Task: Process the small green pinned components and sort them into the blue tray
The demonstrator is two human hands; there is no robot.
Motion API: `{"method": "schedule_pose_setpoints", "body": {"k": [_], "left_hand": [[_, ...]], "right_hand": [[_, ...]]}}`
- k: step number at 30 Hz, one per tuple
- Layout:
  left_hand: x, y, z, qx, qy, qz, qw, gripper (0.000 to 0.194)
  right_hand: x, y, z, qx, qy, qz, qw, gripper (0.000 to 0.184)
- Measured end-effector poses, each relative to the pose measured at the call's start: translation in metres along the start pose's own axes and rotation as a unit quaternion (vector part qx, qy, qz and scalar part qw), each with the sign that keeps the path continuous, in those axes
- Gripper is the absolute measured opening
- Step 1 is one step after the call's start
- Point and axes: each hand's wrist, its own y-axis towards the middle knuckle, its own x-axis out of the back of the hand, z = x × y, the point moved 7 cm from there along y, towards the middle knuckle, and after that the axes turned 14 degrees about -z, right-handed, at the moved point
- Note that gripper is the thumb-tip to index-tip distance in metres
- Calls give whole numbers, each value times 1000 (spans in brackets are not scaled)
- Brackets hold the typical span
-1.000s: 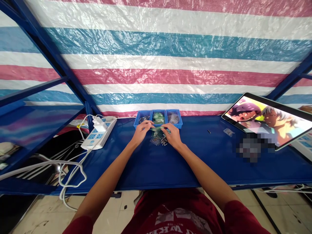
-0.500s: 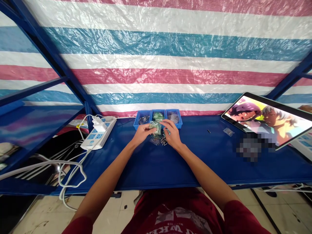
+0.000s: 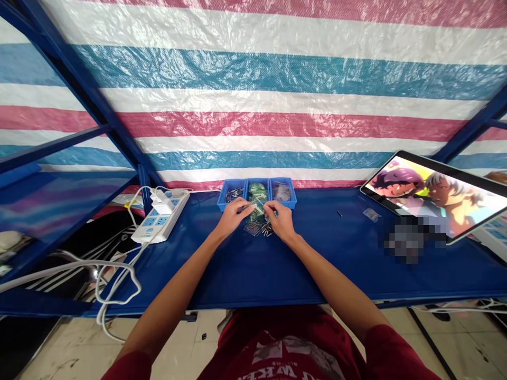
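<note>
My left hand is closed in a pinch on the left edge of a small clear plastic bag. From the other side, the fingertips of my right hand pinch the bag's right edge. Below the hands lie a pile of small dark metal pins or screws and another clear bag, partly covered. Just behind stand three blue bins: the left bin holds dark metal pieces, the middle one green packets, the right one clear bags. Fine details of the held bag are too small to make out.
A white power strip with plugs and cables sits on the left of the blue table. To the right are a small dark pin, a clear packet and a tilted tablet screen. Striped sheeting hangs behind.
My right hand has lowered slightly and its spread fingers have drawn into a pinch. My left fingers have tilted up a little at the bag.
</note>
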Motion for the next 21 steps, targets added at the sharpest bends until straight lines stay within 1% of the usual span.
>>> {"method": "schedule_pose_setpoints", "body": {"k": [2, 3, 5, 7, 8, 9, 10, 11, 12, 13, 15, 16, 18, 19, 21], "left_hand": [[0, -2, -5, -42, 31, -6, 999, 35], [2, -2, -6, -58, 41, -15, 997, 34], [7, 2, -10, -95, 68, -60, 991, 30], [14, 14, -14, -144, 116, -123, 975, 28], [13, 22, -16, -175, 147, -144, 963, 28], [10, 32, -17, -201, 177, -152, 951, 28], [3, 44, -16, -220, 209, -135, 943, 28], [-8, 57, -13, -229, 246, -102, 936, 28], [-19, 69, -7, -226, 289, -61, 928, 28], [-33, 79, 1, -220, 331, -5, 918, 30], [-52, 91, 12, -210, 348, 54, 912, 26], [-63, 91, 21, -198, 374, 120, 898, 28], [-73, 88, 32, -178, 397, 181, 882, 33], [-74, 86, 34, -172, 404, 200, 876, 35], [-69, 82, 31, -177, 398, 197, 878, 35]], "right_hand": [[0, 0, -1, -22, 11, 0, 1000, 25], [2, 1, -1, -29, 11, -10, 999, 25], [8, 3, -3, -39, 7, -47, 998, 26], [15, 5, -4, -45, 7, -89, 995, 27], [18, 6, -5, -47, 10, -102, 994, 28], [20, 7, -6, -48, 12, -111, 993, 28], [21, 8, -7, -46, 12, -116, 992, 28], [22, 8, -7, -44, 12, -118, 992, 28], [22, 8, -7, -41, 12, -118, 992, 28], [22, 8, -7, -37, 13, -116, 992, 28], [21, 8, -7, -29, 14, -112, 993, 29], [21, 7, -6, -26, 14, -111, 993, 29], [21, 7, -6, -25, 14, -110, 994, 30], [21, 8, -6, -25, 12, -109, 994, 30], [21, 9, -6, -29, 3, -109, 994, 31]]}}
